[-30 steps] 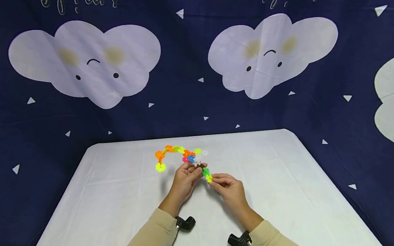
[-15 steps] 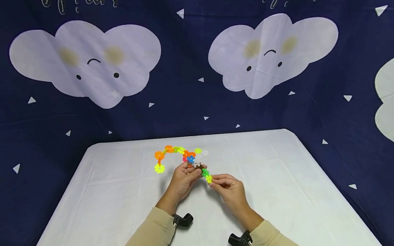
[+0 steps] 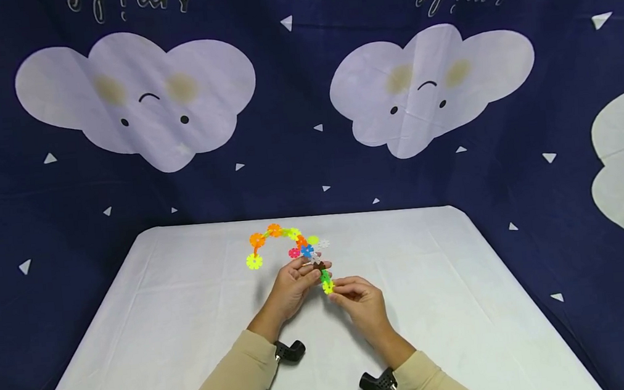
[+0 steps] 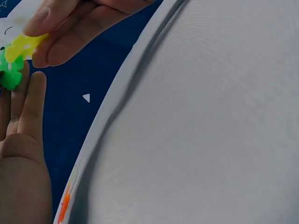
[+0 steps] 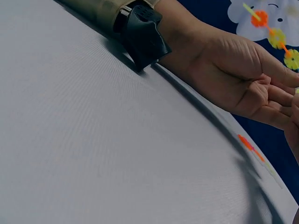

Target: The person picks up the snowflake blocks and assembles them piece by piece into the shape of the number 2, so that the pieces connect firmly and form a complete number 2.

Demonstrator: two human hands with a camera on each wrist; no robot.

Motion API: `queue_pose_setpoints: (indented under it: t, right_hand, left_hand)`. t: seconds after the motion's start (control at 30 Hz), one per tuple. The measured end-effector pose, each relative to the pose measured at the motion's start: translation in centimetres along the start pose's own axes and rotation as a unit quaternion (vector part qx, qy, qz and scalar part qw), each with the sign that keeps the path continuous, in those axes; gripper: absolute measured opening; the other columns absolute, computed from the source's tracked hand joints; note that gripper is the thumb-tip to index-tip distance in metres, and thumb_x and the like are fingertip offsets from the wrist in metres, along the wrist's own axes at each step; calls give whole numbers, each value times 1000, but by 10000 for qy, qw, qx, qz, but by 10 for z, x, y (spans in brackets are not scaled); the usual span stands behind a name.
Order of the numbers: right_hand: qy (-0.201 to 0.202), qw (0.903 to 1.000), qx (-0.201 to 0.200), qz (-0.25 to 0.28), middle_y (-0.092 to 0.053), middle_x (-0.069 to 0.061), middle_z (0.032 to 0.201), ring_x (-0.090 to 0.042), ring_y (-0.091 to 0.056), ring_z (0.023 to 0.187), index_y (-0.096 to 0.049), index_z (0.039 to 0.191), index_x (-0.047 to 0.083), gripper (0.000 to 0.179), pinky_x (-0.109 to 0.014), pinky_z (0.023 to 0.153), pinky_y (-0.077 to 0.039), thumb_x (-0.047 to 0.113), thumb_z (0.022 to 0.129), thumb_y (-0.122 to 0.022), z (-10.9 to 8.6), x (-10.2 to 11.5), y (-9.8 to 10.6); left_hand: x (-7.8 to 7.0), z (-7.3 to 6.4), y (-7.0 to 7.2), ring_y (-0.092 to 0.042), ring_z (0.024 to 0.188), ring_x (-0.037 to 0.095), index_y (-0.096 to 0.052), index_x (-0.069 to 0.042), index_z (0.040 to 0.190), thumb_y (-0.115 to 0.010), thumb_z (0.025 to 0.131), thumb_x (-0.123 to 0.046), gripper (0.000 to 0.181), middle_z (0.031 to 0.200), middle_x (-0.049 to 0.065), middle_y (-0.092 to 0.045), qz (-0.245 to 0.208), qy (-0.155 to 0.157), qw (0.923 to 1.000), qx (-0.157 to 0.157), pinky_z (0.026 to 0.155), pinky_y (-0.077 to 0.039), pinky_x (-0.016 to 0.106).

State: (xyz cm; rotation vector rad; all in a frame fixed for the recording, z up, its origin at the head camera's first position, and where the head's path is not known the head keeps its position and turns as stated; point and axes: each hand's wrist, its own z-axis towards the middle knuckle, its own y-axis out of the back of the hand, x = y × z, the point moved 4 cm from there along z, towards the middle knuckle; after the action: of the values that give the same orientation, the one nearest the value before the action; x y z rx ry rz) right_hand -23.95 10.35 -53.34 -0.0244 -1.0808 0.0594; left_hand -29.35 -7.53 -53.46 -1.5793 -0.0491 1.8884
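Observation:
A curved chain of interlocking plastic flower discs is held in the air between both hands. It runs from a yellow disc [image 3: 254, 261] at the far left through orange discs [image 3: 274, 230] and a blue disc [image 3: 307, 250] to a brown disc [image 3: 319, 267]. My left hand [image 3: 292, 289] grips the chain at the brown disc, thumb on the near side. Below it follow a green disc [image 4: 11, 72] and a yellow end disc [image 3: 328, 287]. That end disc is pinched between thumb and fingers of my right hand [image 3: 363, 305].
Loose discs lie on the white table [image 3: 179, 330] behind the hands, among them a pink one [image 3: 294, 253] and a white one [image 3: 324, 243]. A wrist camera [image 3: 290, 352] sticks out inward from the left sleeve, another [image 3: 377, 383] from the right. Dark blue cloth [image 3: 288, 178] hangs behind.
The chain's arched part has tilted slightly up and to the right, uncovering more of the pink disc. Its yellow lower end has dropped a little with the right fingers. Both grips stay the same.

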Motion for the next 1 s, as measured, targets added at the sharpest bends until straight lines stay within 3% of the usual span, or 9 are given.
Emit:
queue_pose_setpoints:
  t: [0.13,0.27,0.4,0.5,0.63,0.77,1.0]
  right_hand:
    - [98,9999,5,19,-68,-27,105,-22,-73,93,-78,93,-9,17,-30,82,-62,-14,79,-86,0,0,-3]
    - [211,9997,-44,-62,-69,-25,103,-24,-74,91,-78,94,-8,20,-33,81,-62,-15,78,-86,0,1,-3]
    - [440,9987,-71,-261,-69,-23,101,-27,-75,87,-78,96,-8,23,-33,80,-63,-15,76,-87,-1,1,-2]
    - [784,9959,-97,-431,-70,-23,100,-31,-75,84,-77,96,-8,26,-32,78,-63,-18,74,-87,-2,2,-3]
    - [1321,9878,-220,-799,-71,-20,97,-34,-75,79,-77,94,-8,27,-30,75,-63,-19,71,-88,-3,8,-5]
    - [1804,9750,-312,-1260,-72,-15,96,-32,-75,76,-78,94,-4,28,-28,74,-63,-14,71,-91,-4,7,-4]
    - [2358,9566,-447,-1655,-71,-17,91,-32,-74,73,-77,90,-5,31,-24,73,-62,-17,66,-93,-5,6,-4]
  left_hand:
    - [1,-1,-1,-61,127,40,-42,19,142,-53,106,10,39,133,28,-65,43,-16,10000,-46,98,-57,34]
    - [3,0,-3,-60,127,44,-44,18,135,-54,106,10,32,134,27,-64,72,-69,9999,-19,101,-55,36]
    - [4,0,-4,-63,124,41,-48,14,130,-54,107,9,25,129,24,-68,132,-57,9999,-38,99,-56,36]
    - [5,0,-4,-68,118,32,-51,17,131,-55,107,8,26,123,22,-71,306,-73,9994,-121,98,-57,36]
    - [6,-1,-6,-70,113,23,-61,17,126,-60,107,0,26,118,20,-74,984,-81,9950,-172,97,-57,36]
    - [8,-2,-9,-66,118,23,-71,11,122,-64,107,-7,24,117,17,-75,1606,-120,9869,-134,98,-57,34]
    - [8,-3,-13,-68,113,24,-73,8,122,-71,101,-3,24,117,17,-75,1865,-71,9824,21,90,-59,30]
